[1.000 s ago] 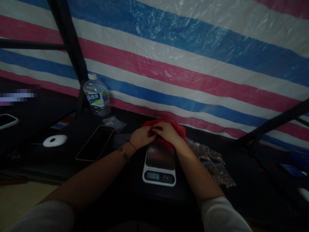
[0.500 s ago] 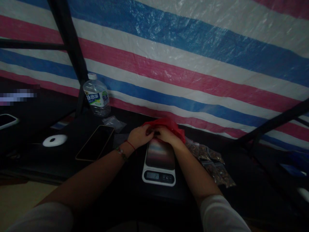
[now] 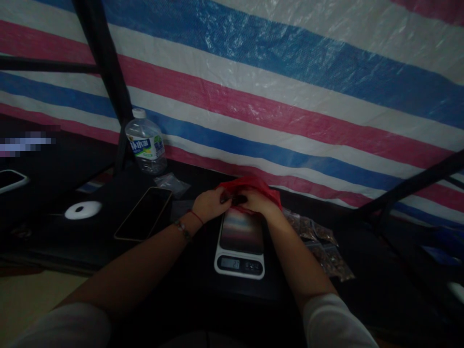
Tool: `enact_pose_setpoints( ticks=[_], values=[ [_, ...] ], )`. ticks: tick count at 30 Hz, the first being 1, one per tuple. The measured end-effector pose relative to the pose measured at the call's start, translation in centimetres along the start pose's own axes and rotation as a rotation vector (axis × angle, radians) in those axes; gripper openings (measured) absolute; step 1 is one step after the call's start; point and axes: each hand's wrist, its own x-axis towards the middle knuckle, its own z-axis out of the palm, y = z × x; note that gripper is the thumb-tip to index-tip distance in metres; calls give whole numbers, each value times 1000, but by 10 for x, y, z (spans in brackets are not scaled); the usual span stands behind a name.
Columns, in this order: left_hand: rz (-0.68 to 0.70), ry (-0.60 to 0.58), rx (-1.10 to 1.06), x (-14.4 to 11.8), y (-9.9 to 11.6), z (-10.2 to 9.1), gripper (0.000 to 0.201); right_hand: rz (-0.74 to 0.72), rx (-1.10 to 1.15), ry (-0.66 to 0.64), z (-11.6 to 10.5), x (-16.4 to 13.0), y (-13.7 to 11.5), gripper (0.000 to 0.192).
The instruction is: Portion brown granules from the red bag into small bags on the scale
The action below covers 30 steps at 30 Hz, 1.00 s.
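A crumpled red plastic bag [image 3: 250, 182] lies at the far end of a white kitchen scale [image 3: 239, 268], whose display seems to read 27. My left hand [image 3: 212, 205] is closed on the near left edge of the bag's mouth. From the other side, my right hand [image 3: 258, 201] has its fingers curled at the mouth, with red plastic around and below them. A dark gap shows between my fingertips, and whatever is inside the bag is too dark to make out. The scale's dark, shiny plate extends below both hands.
Several small clear bags of brown bits [image 3: 328, 258] lie right of the scale. To the left are a phone [image 3: 145, 215], a clear empty bag [image 3: 172, 184], a plastic bottle [image 3: 147, 145] and a white round device [image 3: 83, 210]. A striped tarp [image 3: 253, 101] hangs behind the black table.
My right hand has shifted slightly right, and the dark gap between my fingertips has widened. The bag's right side has spread a little outward. My left hand stays almost in place.
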Motion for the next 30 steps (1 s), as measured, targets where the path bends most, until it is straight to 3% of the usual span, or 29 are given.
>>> enact_pose_setpoints(
  ticks=[6, 20, 26, 30],
  values=[
    [-16, -8, -11, 0, 0, 1, 42, -23, -31, -48, 5, 7, -5, 19],
    [28, -4, -23, 1, 2, 3, 38, -45, -98, -11, 6, 10, -3, 27],
    [110, 10, -81, 1, 3, 4, 33, -19, 78, 174, -2, 11, 5, 24],
    [105, -12, -101, 2, 5, 6, 33, -60, 236, 312, -8, 10, -8, 21]
  ],
)
